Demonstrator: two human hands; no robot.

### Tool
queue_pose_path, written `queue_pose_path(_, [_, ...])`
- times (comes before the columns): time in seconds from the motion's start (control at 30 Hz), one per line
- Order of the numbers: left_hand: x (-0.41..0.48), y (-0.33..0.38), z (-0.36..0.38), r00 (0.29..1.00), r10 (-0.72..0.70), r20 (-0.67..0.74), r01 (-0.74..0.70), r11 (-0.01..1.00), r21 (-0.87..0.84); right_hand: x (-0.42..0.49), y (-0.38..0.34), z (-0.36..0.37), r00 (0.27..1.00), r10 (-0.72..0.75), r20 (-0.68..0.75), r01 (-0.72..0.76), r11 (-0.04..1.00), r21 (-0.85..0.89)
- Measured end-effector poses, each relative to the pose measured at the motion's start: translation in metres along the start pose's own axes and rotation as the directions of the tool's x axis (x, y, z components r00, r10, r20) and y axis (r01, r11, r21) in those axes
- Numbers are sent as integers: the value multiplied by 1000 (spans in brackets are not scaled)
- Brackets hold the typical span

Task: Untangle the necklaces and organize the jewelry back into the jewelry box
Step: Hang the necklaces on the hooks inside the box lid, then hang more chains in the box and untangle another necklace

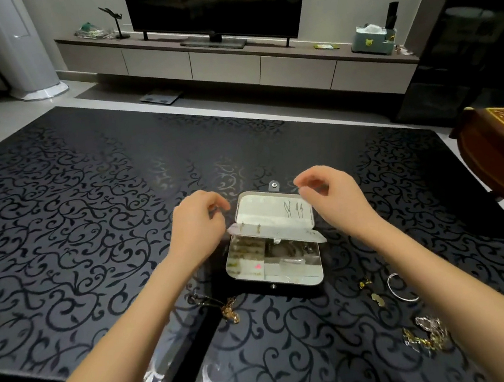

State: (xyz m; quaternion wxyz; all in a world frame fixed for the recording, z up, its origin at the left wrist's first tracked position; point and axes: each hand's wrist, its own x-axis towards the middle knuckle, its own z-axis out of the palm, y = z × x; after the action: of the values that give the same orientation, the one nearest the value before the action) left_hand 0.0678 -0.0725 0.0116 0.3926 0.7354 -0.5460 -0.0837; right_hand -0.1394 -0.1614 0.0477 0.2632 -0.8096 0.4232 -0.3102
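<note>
Jewelry box (256, 209) between left hand (198, 222) and right hand (328, 195), fingers curled, grip unclear

We hold left hand (198, 222) and right hand (329, 192) raised and apart, palms down, fingers curled, thumbs meeting forefingers.

Open tabletop (73, 230) left of jewelry box (294, 282), raised lid (275, 216) blocking far side, loose jewelry (424, 339) crowding near right
</note>
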Motion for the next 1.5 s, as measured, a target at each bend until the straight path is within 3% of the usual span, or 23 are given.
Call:
queue_pose_path(0.13, [-28, -20, -15, 980, -117, 159, 95, 985, 141, -48, -28, 8, 988, -84, 128, 95, 992, -79])
queue_pose_path(0.27, [-51, -40, -25, 892, -242, 383, 99, 929, 357, -72, -46, 33, 954, -108, 279, 158, 973, -167])
queue_pose_path(0.5, [-77, -54, -15, 840, -140, 525, -85, 920, 382, -107, -59, 77, 918, -77, 390, 202, 936, -289])
queue_pose_path(0.7, [-85, -50, -18, 814, -136, 564, -239, 807, 540, -112, -60, 115, 900, 77, 428, 68, 947, -315])
queue_pose_path(0.77, [-87, -49, -20, 813, -132, 567, -241, 810, 535, -112, -59, 124, 905, 98, 414, 40, 949, -312])
queue_pose_path(0.93, [-86, -37, -38, 829, -39, 559, -101, 971, 217, -108, -65, 132, 914, 100, 394, 6, 966, -259])
queue_pose_path(1.13, [-85, -16, -69, 846, 4, 534, 60, 993, -102, -102, -78, 104, 938, 54, 341, -31, 997, -73])
queue_pose_path(1.23, [-87, -7, -79, 857, -11, 515, 206, 924, -323, -99, -91, 82, 933, 46, 356, -87, 991, 101])
queue_pose_path(1.37, [-85, 15, -81, 854, 26, 520, 342, 724, -599, -93, -106, 44, 885, 79, 458, -242, 920, 309])
queue_pose_path(1.5, [-75, 37, -84, 869, 22, 494, 359, 659, -661, -82, -111, 13, 862, 58, 504, -263, 901, 345])
